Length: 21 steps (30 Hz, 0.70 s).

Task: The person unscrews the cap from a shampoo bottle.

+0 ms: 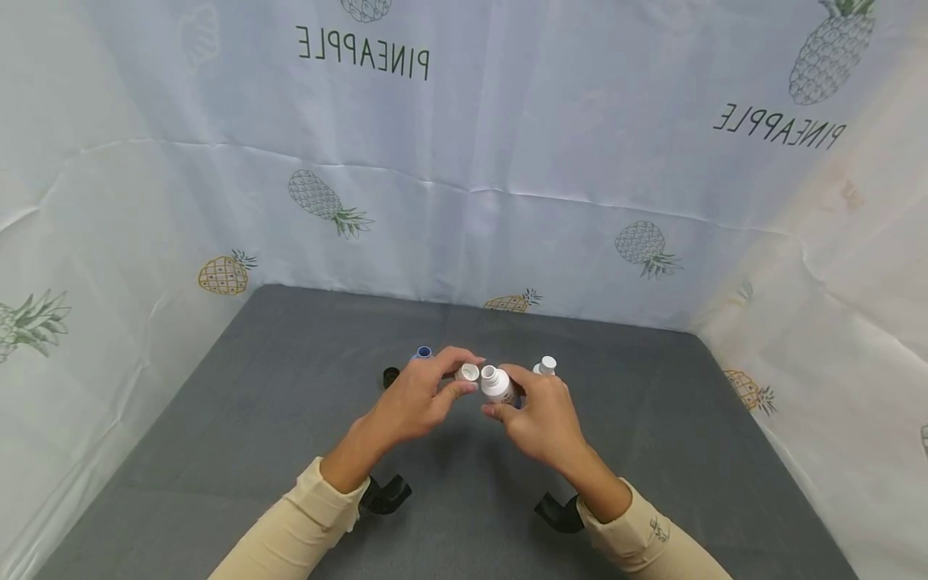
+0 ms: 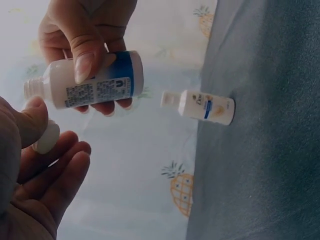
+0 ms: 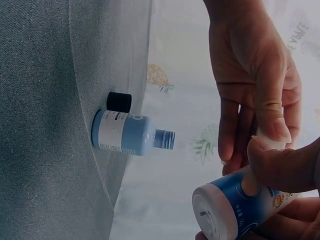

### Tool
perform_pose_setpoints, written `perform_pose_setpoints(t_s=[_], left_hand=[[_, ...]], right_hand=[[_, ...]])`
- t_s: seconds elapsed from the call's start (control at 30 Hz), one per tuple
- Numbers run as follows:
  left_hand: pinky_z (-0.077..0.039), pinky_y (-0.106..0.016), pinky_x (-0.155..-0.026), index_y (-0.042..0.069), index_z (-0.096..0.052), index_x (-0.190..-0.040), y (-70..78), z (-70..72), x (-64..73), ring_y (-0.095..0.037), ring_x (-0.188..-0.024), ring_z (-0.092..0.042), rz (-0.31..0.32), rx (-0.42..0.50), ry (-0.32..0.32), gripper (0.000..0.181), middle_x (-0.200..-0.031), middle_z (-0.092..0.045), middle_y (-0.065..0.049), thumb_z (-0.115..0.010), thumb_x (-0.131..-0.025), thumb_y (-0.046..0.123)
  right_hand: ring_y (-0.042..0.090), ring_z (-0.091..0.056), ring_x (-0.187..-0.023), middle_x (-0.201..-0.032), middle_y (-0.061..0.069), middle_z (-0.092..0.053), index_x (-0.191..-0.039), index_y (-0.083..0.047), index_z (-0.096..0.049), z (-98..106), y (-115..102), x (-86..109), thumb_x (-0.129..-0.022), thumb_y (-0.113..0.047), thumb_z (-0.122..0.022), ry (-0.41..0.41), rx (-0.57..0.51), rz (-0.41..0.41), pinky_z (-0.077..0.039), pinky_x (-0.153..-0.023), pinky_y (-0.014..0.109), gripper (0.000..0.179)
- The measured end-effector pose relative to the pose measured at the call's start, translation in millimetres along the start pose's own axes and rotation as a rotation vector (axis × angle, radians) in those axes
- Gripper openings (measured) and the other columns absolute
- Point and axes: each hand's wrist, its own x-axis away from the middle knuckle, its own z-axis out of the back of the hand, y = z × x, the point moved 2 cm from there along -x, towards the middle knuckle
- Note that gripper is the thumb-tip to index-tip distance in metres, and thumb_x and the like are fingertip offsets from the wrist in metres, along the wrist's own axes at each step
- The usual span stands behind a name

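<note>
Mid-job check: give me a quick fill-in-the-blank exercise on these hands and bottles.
1. The left hand pinches a small white ____.
2. The open white bottle is held in the ____ hand.
3. The lid beside the blue bottle is coloured ____.
4. Counting the closed white bottle, the bottles in view number ____.

Missing words: cap; right; black; three.

Grey table [image 1: 681,451] bears blue bottle [image 3: 125,132], white bottle [image 2: 207,106], and apparently black cap [image 3: 119,101].
</note>
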Motion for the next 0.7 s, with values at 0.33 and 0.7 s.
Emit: perform_pose_setpoints(t_s=[0.33,0.7], left_hand=[[-0.058,-0.036,-0.086,0.009,-0.073,-0.118,-2.5,-4.2,3.7,-0.017,-0.101,-0.066,0.058,0.035,0.103,0.026,-0.116,-0.073,-0.003,-0.077,-0.094,0.017],[-0.061,-0.04,-0.083,0.006,-0.077,-0.116,-6.0,-8.2,6.5,-0.021,-0.098,-0.072,0.088,0.007,0.213,0.027,-0.113,-0.078,-0.009,-0.081,-0.091,0.014]], right_hand=[[0.014,-0.057,-0.07,-0.089,0.003,-0.077,-0.11,-0.012,-0.078,-1,3,-1.1,-0.074,-0.014,-0.094,-0.008,-0.001,-0.032,-0.044,-0.063,0.027,0.04],[0.01,-0.062,-0.075,-0.091,0.002,-0.079,-0.108,-0.011,-0.077,-5,13,-0.8,-0.076,-0.014,-0.093,-0.015,-0.028,-0.067,-0.05,-0.068,0.032,0.036]])
